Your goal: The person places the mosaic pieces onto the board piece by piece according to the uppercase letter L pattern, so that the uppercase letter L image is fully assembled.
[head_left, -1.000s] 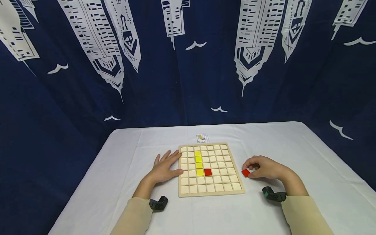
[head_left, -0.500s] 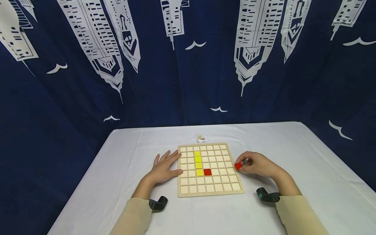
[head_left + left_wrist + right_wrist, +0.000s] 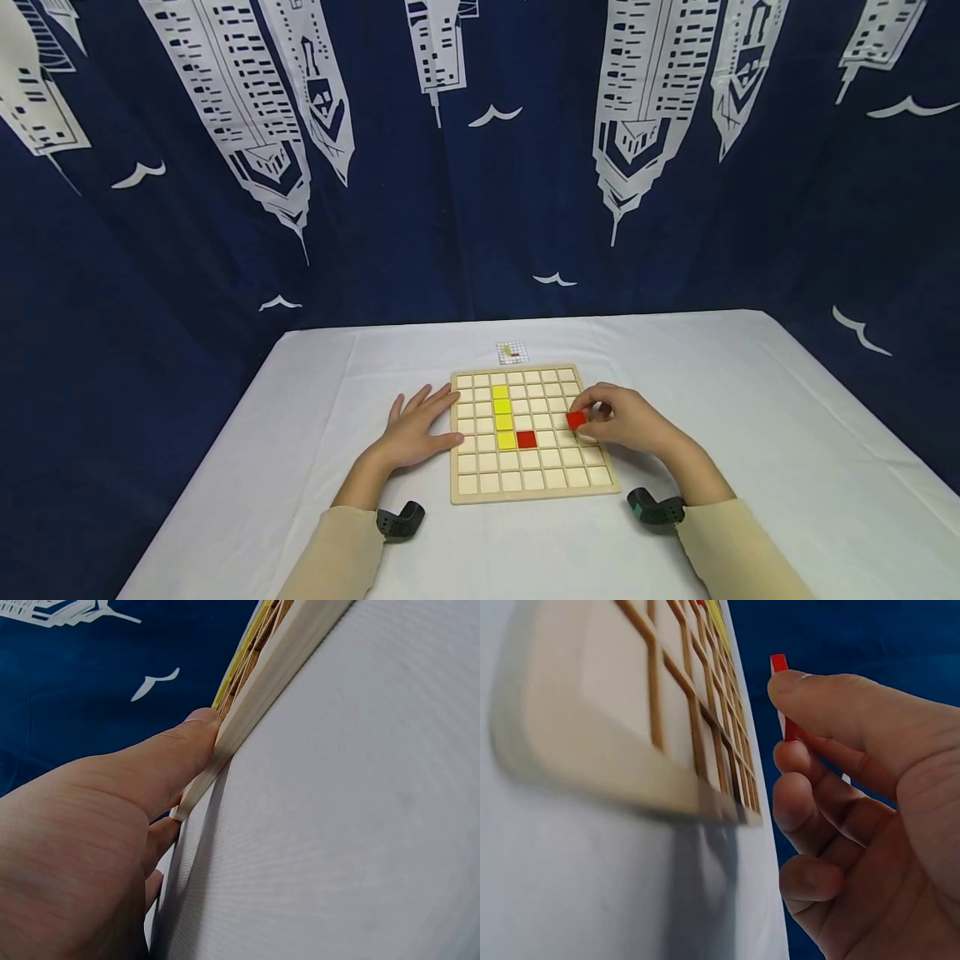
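My right hand [image 3: 618,417] pinches a red square tile [image 3: 576,420] between thumb and fingers, over the right part of the wooden grid board [image 3: 517,499]. In the right wrist view the thin tile [image 3: 778,663] stands on edge in the grip, raised off the board. My left hand [image 3: 411,429] lies spread at the board's left edge, thumb and fingertips on the frame; the left wrist view shows the thumb [image 3: 172,754] against the wooden rim [image 3: 255,705]. Several yellow tiles [image 3: 502,407] form a column in the grid, with a red tile [image 3: 527,439] right of the lowest one.
A small card [image 3: 513,352] printed with a coloured grid pattern lies just beyond the board. White cloth covers the table [image 3: 360,358]. Behind it hangs a dark blue curtain [image 3: 450,250] with white building prints. Each wrist wears a black device [image 3: 655,506].
My right hand has carried the red tile leftward, from the tablecloth beside the board to over its right columns. The left hand stays on the board's left edge.
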The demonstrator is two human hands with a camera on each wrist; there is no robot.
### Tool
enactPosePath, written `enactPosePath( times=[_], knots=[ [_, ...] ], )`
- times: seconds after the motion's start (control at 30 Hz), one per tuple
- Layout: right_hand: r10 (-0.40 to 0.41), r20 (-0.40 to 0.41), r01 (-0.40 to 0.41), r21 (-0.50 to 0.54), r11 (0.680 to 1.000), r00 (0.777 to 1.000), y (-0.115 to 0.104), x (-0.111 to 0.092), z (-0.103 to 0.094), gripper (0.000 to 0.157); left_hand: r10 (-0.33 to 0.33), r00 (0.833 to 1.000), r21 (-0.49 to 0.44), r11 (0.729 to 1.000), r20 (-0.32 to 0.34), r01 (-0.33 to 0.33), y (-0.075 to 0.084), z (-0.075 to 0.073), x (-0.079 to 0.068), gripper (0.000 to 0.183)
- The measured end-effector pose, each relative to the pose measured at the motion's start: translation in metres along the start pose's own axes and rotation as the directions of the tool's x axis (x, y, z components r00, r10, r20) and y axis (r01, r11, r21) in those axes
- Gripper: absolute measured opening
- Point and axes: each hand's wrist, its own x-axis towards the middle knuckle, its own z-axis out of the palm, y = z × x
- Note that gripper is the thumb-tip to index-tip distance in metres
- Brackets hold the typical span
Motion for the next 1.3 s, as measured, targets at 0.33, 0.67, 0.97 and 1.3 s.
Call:
enactPosePath(
  times=[0.33,0.67,0.97,1.3],
  knots=[
    [-0.044,0.02,0.044,0.006,0.999,0.999,-0.009,0.005,0.021,0.025,0.0,1.0,-0.002,1.0,0.003,0.0,0.002,0.0,0.0,0.073],
    [-0.075,0.018,0.075,-0.029,0.997,0.997,-0.012,0.009,0.035,0.022,-0.001,1.0,-0.003,1.0,-0.002,0.001,0.002,-0.001,-0.001,0.074],
    [-0.106,0.006,0.106,-0.063,0.992,0.994,-0.012,0.008,0.044,0.023,-0.001,1.0,-0.008,1.0,0.004,0.001,0.002,0.0,-0.002,0.073],
    [-0.114,-0.002,0.114,-0.067,0.991,0.993,-0.012,0.009,0.04,0.022,-0.001,1.0,0.001,1.0,0.005,0.001,0.002,-0.003,-0.001,0.074]
  ],
)
